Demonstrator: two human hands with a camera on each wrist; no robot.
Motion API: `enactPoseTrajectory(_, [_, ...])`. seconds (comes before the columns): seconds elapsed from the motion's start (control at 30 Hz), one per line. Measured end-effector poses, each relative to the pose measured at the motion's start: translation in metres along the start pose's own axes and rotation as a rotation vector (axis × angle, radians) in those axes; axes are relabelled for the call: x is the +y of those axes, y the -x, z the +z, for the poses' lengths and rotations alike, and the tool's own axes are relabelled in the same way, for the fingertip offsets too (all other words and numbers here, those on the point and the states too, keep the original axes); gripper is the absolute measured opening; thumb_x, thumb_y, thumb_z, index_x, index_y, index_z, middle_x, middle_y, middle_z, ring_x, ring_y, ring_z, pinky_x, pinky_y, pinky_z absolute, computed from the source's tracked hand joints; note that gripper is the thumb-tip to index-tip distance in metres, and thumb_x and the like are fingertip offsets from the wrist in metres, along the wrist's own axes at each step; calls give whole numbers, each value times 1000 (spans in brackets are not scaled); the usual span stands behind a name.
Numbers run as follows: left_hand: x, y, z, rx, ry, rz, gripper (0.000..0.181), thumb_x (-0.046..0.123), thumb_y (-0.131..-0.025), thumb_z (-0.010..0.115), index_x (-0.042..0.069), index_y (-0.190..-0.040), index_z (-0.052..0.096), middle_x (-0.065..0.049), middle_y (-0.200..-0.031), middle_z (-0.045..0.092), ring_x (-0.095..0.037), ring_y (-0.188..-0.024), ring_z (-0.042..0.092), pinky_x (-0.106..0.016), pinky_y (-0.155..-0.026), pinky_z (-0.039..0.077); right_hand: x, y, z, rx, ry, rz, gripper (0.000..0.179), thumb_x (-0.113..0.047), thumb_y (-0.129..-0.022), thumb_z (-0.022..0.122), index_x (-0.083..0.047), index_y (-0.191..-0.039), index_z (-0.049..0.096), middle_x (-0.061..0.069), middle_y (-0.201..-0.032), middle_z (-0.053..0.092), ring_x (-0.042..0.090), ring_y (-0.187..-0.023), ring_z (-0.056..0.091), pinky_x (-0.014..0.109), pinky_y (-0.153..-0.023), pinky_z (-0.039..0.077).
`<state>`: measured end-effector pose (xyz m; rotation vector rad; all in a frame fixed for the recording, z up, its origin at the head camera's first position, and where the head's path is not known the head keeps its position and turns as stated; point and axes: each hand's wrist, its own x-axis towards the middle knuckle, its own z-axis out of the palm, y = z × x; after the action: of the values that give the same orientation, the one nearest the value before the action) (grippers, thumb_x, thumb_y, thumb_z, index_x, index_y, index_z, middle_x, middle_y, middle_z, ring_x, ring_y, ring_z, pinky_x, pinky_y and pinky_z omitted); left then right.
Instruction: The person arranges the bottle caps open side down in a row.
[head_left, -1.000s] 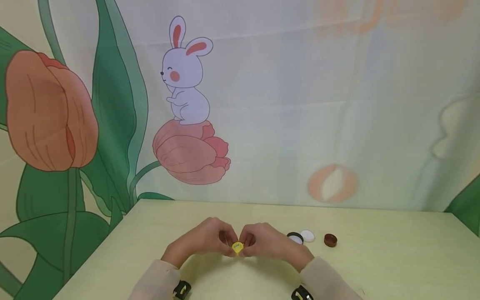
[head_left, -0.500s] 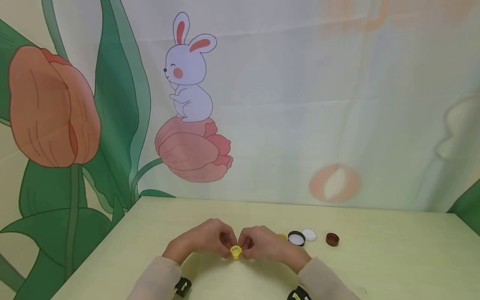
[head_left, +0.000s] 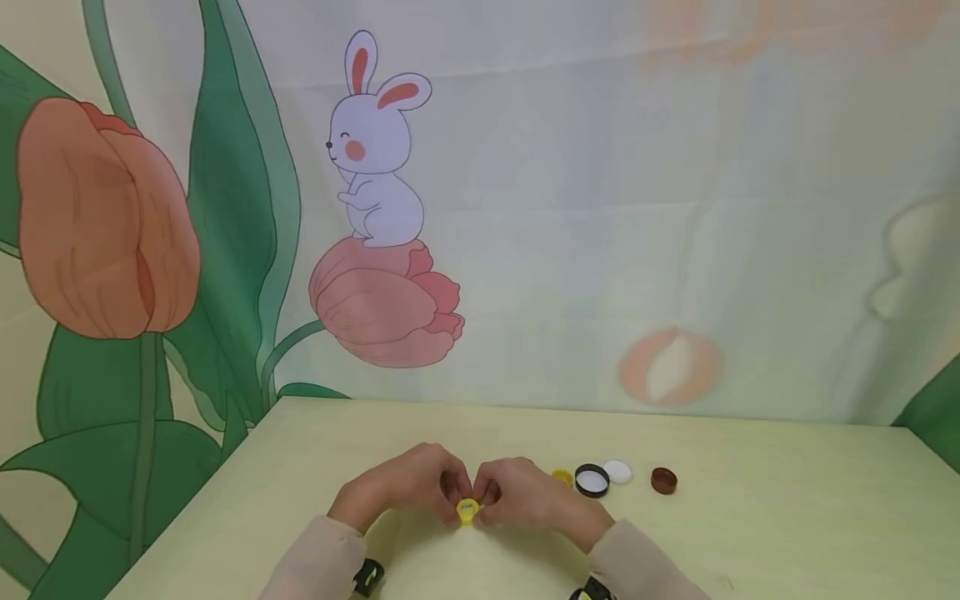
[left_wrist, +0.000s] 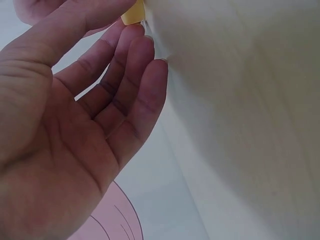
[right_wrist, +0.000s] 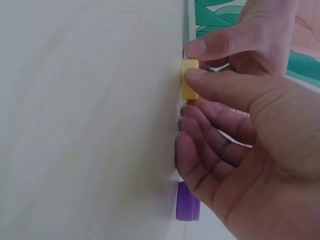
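A small round yellow cap (head_left: 467,510), with blue lettering on its top, is held low over the table between both hands. My left hand (head_left: 422,482) pinches it from the left side, fingers bent. From the right, my right hand (head_left: 521,492) pinches it too; in the right wrist view the right thumb (right_wrist: 220,86) presses on the yellow side. The left thumb lies just above it there, by the cap's edge. In the left wrist view only a corner of the cap shows at the top, beyond the left fingers (left_wrist: 142,85).
Right of the hands lie another yellow cap (head_left: 562,476), a black-rimmed lid (head_left: 592,481) with a white inside, a white disc (head_left: 618,472) and a brown cap (head_left: 663,481). The right wrist view also shows a purple ribbed cap (right_wrist: 188,202). A printed curtain (head_left: 555,250) hangs behind the table.
Both hands have shifted slightly left and nearer with the held cap, which has turned a little. The other yellow cap has come into sight from behind the right hand.
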<state>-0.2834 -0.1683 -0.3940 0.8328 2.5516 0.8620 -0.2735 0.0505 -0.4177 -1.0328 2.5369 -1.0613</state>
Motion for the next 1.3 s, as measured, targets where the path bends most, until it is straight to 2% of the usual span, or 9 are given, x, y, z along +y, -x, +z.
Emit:
enactPoseTrajectory(0.17, [0, 2, -1, -2, -8, -4, 24, 1, -79, 92, 13, -93, 77, 4, -79, 68, -10, -75, 59, -26, -71, 50, 0, -1, 0, -7, -10, -7, 19, -8, -87, 86, -9, -95, 69, -8, -80, 63, 6, -72, 55, 24, -68, 48])
enactPoseTrajectory(0.3, [1, 0, -3, 24, 16, 18, 26, 0, -80, 91, 11, -100, 78, 4, -84, 70, -13, -79, 63, -29, -74, 54, 0, -1, -8, 8, -17, -16, 18, -10, -90, 85, -7, -100, 70, -7, -83, 65, 8, -77, 59, 25, -71, 51])
enactPoseTrajectory(0.5, [5, -12, -4, 131, 42, 61, 30, 3, -83, 89, 7, -111, 79, -2, -98, 74, -22, -94, 70, -35, -84, 58, 3, 2, -30, 90, 30, -20, 18, -13, -93, 83, -6, -107, 72, -5, -93, 69, 14, -87, 64, 32, -78, 55])
enactPoseTrajectory(0.7, [8, -20, -4, 237, 32, 79, 34, 10, -87, 89, 5, -118, 77, -8, -109, 75, -27, -103, 72, -41, -89, 58, 8, 6, -45, 144, 66, 17, 24, -16, -93, 83, -5, -111, 73, 3, -103, 72, 19, -96, 65, 38, -86, 54])
enactPoseTrajectory(0.97, [11, -30, 2, 316, 14, 105, 33, 11, -88, 88, 2, -117, 76, -11, -112, 76, -31, -103, 72, -35, -88, 58, 15, 8, -52, 166, 85, 27, 26, -16, -93, 84, -3, -112, 73, 7, -106, 72, 26, -100, 66, 41, -88, 55])
enactPoseTrajectory(1.1, [13, -35, 7, 331, 25, 104, 31, 14, -89, 88, 1, -115, 76, -12, -112, 76, -32, -103, 72, -35, -87, 58, 21, 8, -55, 169, 88, 41, 27, -16, -93, 84, -3, -114, 72, 7, -109, 72, 25, -102, 66, 44, -90, 55])
enactPoseTrajectory(1.3, [14, -42, 11, 303, 12, 67, 34, 18, -91, 86, 2, -119, 76, -9, -110, 76, -26, -100, 72, -37, -88, 57, 28, 11, -62, 156, 91, 80, 29, -14, -92, 84, -2, -114, 71, 8, -109, 72, 26, -102, 66, 46, -92, 55])
